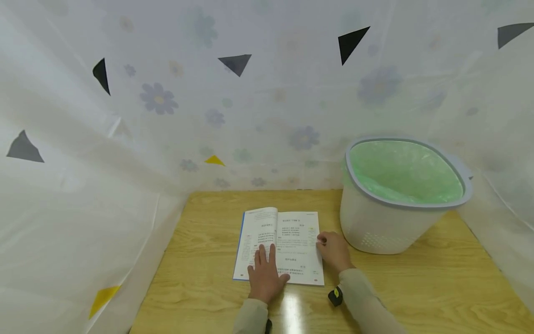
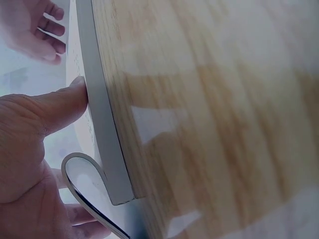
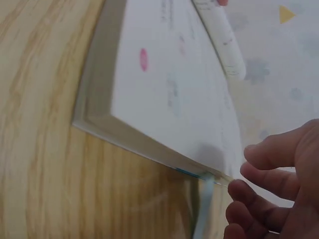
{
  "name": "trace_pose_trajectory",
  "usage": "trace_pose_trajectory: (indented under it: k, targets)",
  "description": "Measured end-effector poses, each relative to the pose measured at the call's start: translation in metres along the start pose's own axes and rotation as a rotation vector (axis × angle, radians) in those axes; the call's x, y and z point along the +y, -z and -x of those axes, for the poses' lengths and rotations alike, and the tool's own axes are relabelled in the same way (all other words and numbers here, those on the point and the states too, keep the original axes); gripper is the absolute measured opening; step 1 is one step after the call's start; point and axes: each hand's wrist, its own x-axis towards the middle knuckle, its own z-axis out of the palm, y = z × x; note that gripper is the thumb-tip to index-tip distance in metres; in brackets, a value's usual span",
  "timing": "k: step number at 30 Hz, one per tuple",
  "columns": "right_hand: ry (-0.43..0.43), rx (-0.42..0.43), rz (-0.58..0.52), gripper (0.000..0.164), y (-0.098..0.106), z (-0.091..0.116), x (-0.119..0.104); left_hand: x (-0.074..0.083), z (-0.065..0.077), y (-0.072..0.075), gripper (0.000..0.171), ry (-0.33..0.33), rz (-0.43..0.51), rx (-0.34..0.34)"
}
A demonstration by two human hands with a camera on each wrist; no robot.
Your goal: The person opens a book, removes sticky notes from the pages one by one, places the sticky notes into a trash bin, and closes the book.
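An open book with printed white pages lies on the wooden table. My left hand rests flat across its lower middle, fingers spread over the left page and thumb toward the lower right. In the left wrist view, that thumb presses by the book's thick lower edge. My right hand is at the right page's outer edge, fingers bent. From the right wrist, the thumb and index finger show a small gap beside the page edge. A pale blue strip hangs from the book's side there.
A white bin with a grey rim and a green liner bag stands on the table, right of the book. Flower-patterned white sheeting encloses the back and sides. A black wrist device sits at my right sleeve.
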Motion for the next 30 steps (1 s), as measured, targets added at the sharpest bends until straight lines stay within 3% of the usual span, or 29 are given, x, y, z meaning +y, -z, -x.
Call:
trace_pose_trajectory:
  k: [8,13,20,30]
  targets:
    - [-0.105,-0.015,0.09,0.031,-0.007,-0.005,-0.008,-0.001,0.0,-0.003,0.098,-0.015,-0.014,0.006]
    - [-0.105,-0.01,0.114,0.03,-0.01,-0.006,-0.007,0.0,0.001,-0.001,0.098,-0.013,-0.007,0.006]
    - [-0.096,0.008,0.073,0.033,-0.009,-0.007,-0.011,-0.002,0.0,0.001,0.098,-0.009,-0.024,0.013]
    - [-0.15,0.012,-0.028,0.032,-0.008,-0.006,-0.009,-0.003,0.0,-0.002,0.099,-0.015,-0.015,0.023]
